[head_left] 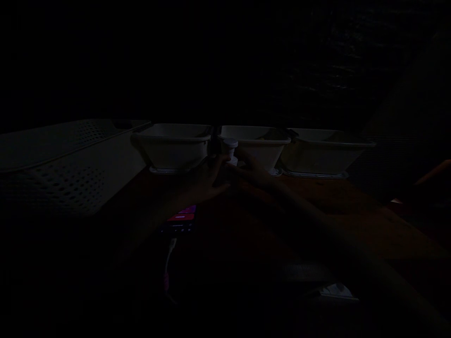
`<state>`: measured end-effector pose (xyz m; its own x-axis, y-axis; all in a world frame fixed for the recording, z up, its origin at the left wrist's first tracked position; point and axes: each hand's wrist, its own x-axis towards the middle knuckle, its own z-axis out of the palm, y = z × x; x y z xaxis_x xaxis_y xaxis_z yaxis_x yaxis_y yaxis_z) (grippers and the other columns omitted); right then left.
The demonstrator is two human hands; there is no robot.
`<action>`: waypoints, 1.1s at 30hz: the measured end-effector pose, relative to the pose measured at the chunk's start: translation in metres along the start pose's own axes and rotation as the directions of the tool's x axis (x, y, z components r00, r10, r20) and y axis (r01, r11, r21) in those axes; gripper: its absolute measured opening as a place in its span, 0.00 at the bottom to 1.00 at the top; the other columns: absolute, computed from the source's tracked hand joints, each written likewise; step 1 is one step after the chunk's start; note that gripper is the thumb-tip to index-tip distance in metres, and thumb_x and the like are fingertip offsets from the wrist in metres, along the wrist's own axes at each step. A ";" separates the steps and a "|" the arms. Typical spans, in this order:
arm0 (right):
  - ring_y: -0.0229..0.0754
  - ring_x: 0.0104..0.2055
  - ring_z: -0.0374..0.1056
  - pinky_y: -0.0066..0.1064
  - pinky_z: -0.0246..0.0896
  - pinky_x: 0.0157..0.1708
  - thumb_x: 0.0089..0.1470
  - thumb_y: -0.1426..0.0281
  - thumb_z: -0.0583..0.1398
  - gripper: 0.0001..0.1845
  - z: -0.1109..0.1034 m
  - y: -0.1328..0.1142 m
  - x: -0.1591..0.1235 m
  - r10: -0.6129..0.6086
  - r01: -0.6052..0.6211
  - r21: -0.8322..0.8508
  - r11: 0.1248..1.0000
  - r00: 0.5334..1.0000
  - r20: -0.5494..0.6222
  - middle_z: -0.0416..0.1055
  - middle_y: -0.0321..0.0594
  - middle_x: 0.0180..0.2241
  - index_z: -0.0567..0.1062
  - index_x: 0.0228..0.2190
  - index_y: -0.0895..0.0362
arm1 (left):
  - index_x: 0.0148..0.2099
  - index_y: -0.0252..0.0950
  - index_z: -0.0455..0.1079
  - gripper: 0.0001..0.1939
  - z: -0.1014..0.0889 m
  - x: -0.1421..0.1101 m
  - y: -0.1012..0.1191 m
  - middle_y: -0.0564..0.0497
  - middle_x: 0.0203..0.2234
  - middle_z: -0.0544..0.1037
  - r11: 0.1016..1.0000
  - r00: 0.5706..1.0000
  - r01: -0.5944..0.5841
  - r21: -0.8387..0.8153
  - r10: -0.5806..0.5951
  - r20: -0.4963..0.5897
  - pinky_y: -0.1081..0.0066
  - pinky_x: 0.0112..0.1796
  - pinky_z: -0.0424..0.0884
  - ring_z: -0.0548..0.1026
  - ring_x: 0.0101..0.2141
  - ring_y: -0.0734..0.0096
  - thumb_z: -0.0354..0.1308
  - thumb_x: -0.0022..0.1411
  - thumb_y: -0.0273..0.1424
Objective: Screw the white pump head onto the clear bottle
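Note:
The view is very dark. Near its middle stands a small upright white thing with a round, flat knob on top and a narrower neck [230, 145]; its lower part is lost in shadow, so its kind is unclear. From the left, my left hand [206, 178] curls round it, index finger by the neck and thumb lower down. My right hand [253, 172] comes in from the other side, its fingers closed against the same thing below the knob. Exact finger contact is hard to make out. A lit phone [182, 218] lies just below my left hand.
Three pale tubs, the left [172, 152], middle [262, 152] and right [320, 157], stand in a row behind my hands on the wooden table [373, 234]. A perforated basket [116, 169] is at left. A white cable [169, 251] lies near the phone. Someone's arm [435, 172] shows at right.

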<state>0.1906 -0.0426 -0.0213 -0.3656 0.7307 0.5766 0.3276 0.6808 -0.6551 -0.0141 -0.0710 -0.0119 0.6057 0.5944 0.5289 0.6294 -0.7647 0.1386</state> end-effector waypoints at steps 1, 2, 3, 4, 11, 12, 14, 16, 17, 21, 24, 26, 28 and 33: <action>0.51 0.59 0.64 0.47 0.62 0.58 0.55 0.54 0.62 0.32 0.000 0.000 0.000 0.000 0.000 -0.001 1.000 1.000 -0.003 0.66 0.48 0.59 0.67 0.57 0.56 | 0.63 0.40 0.51 0.32 0.000 0.000 0.000 0.41 0.59 0.66 1.000 1.000 -0.003 -0.005 0.003 0.001 0.55 0.51 0.71 0.70 0.55 0.52 0.61 0.62 0.38; 0.51 0.58 0.65 0.46 0.62 0.57 0.55 0.54 0.62 0.32 0.000 0.001 0.000 -0.001 0.001 0.003 1.000 1.000 -0.005 0.66 0.49 0.58 0.67 0.57 0.57 | 0.63 0.39 0.51 0.32 0.000 0.000 0.000 0.41 0.59 0.66 1.000 1.000 -0.006 -0.009 0.006 -0.001 0.55 0.51 0.71 0.70 0.55 0.52 0.61 0.62 0.37; 0.51 0.58 0.65 0.46 0.62 0.57 0.55 0.55 0.62 0.32 0.000 0.000 0.000 -0.007 0.007 0.012 1.000 1.000 -0.003 0.67 0.50 0.58 0.67 0.57 0.58 | 0.63 0.39 0.52 0.32 0.000 0.000 0.000 0.40 0.59 0.66 1.000 1.000 -0.008 -0.009 0.008 -0.004 0.56 0.51 0.71 0.70 0.55 0.52 0.61 0.62 0.37; 0.51 0.58 0.65 0.46 0.62 0.57 0.56 0.55 0.62 0.33 0.000 0.000 0.000 -0.015 0.015 0.022 1.000 1.000 -0.001 0.67 0.51 0.58 0.67 0.57 0.59 | 0.63 0.38 0.52 0.32 0.000 0.000 0.000 0.40 0.59 0.66 1.000 1.000 -0.009 -0.005 0.009 -0.006 0.56 0.51 0.71 0.70 0.55 0.52 0.62 0.61 0.37; 0.50 0.58 0.66 0.45 0.63 0.57 0.56 0.57 0.61 0.31 0.000 -0.004 0.000 -0.037 0.037 0.014 0.999 0.999 0.012 0.67 0.50 0.58 0.67 0.56 0.60 | 0.63 0.38 0.52 0.32 0.002 0.000 -0.001 0.40 0.59 0.66 1.000 1.000 -0.015 0.012 0.016 -0.017 0.56 0.51 0.70 0.70 0.55 0.52 0.62 0.61 0.37; 0.51 0.58 0.65 0.45 0.63 0.56 0.56 0.57 0.61 0.31 0.000 -0.003 0.000 -0.034 0.034 0.013 0.999 0.999 0.011 0.66 0.50 0.58 0.67 0.57 0.59 | 0.63 0.38 0.52 0.32 0.002 0.000 -0.001 0.40 0.59 0.66 1.000 1.000 -0.014 0.010 0.015 -0.018 0.56 0.51 0.71 0.70 0.55 0.52 0.62 0.61 0.37; 0.51 0.59 0.65 0.46 0.63 0.56 0.56 0.58 0.62 0.32 0.000 0.000 0.000 -0.015 0.015 0.008 1.000 1.000 0.002 0.65 0.50 0.59 0.66 0.58 0.58 | 0.63 0.38 0.52 0.33 0.002 0.000 -0.001 0.40 0.59 0.66 1.000 1.000 -0.017 0.009 0.017 -0.024 0.56 0.51 0.71 0.70 0.55 0.52 0.62 0.61 0.37; 0.51 0.59 0.64 0.46 0.63 0.56 0.56 0.58 0.62 0.32 0.000 0.002 0.000 -0.011 0.011 0.007 1.000 1.000 -0.004 0.65 0.48 0.60 0.65 0.58 0.56 | 0.63 0.39 0.52 0.33 0.002 0.000 -0.001 0.40 0.59 0.66 1.000 1.000 -0.021 0.008 0.021 -0.023 0.56 0.51 0.71 0.70 0.55 0.52 0.62 0.61 0.37; 0.51 0.59 0.64 0.46 0.63 0.57 0.56 0.58 0.62 0.32 0.000 0.003 0.000 -0.020 0.020 0.009 1.000 1.000 -0.002 0.65 0.48 0.60 0.65 0.58 0.56 | 0.63 0.39 0.52 0.33 0.001 0.000 -0.001 0.40 0.59 0.66 1.000 1.000 -0.021 0.009 0.022 -0.021 0.56 0.51 0.70 0.70 0.55 0.52 0.62 0.61 0.37; 0.50 0.59 0.65 0.45 0.61 0.58 0.56 0.57 0.62 0.32 -0.001 0.002 0.001 -0.050 0.050 -0.002 0.999 0.999 0.007 0.65 0.49 0.60 0.66 0.58 0.58 | 0.62 0.40 0.52 0.33 0.001 0.000 -0.002 0.41 0.58 0.67 0.999 0.999 -0.036 0.008 0.036 -0.027 0.55 0.51 0.70 0.70 0.55 0.52 0.62 0.61 0.36; 0.51 0.58 0.65 0.45 0.61 0.58 0.55 0.55 0.62 0.34 0.000 0.002 0.001 -0.030 0.030 -0.006 1.000 0.999 -0.012 0.67 0.50 0.58 0.67 0.58 0.59 | 0.62 0.39 0.52 0.32 0.002 0.000 -0.002 0.40 0.58 0.67 0.999 0.999 -0.039 0.002 0.039 -0.032 0.55 0.51 0.71 0.70 0.55 0.52 0.63 0.61 0.37; 0.52 0.58 0.65 0.46 0.60 0.58 0.55 0.54 0.62 0.34 0.000 0.003 0.001 -0.045 0.045 0.005 0.999 0.999 -0.013 0.67 0.50 0.57 0.67 0.57 0.59 | 0.62 0.39 0.53 0.32 0.003 0.000 -0.002 0.40 0.58 0.67 0.999 0.999 -0.031 0.007 0.031 -0.034 0.55 0.51 0.71 0.70 0.55 0.52 0.62 0.61 0.37; 0.52 0.58 0.65 0.47 0.60 0.58 0.56 0.55 0.62 0.32 0.000 0.002 0.001 -0.062 0.062 0.006 0.998 0.998 -0.003 0.68 0.50 0.57 0.67 0.57 0.59 | 0.63 0.39 0.52 0.32 0.003 0.000 -0.002 0.41 0.58 0.67 1.000 0.999 -0.029 0.009 0.029 -0.030 0.56 0.50 0.71 0.70 0.55 0.53 0.62 0.61 0.37; 0.51 0.59 0.65 0.45 0.61 0.57 0.56 0.55 0.61 0.32 0.000 0.001 0.001 -0.043 0.043 -0.003 0.999 0.999 -0.001 0.66 0.49 0.59 0.67 0.57 0.58 | 0.63 0.38 0.53 0.32 0.003 0.000 -0.003 0.40 0.58 0.67 1.000 0.999 -0.022 0.011 0.022 -0.029 0.54 0.51 0.70 0.70 0.55 0.52 0.61 0.61 0.39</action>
<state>0.1908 -0.0411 -0.0213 -0.3784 0.7010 0.6045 0.3146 0.7116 -0.6282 -0.0140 -0.0681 -0.0144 0.6050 0.5700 0.5559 0.6215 -0.7745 0.1178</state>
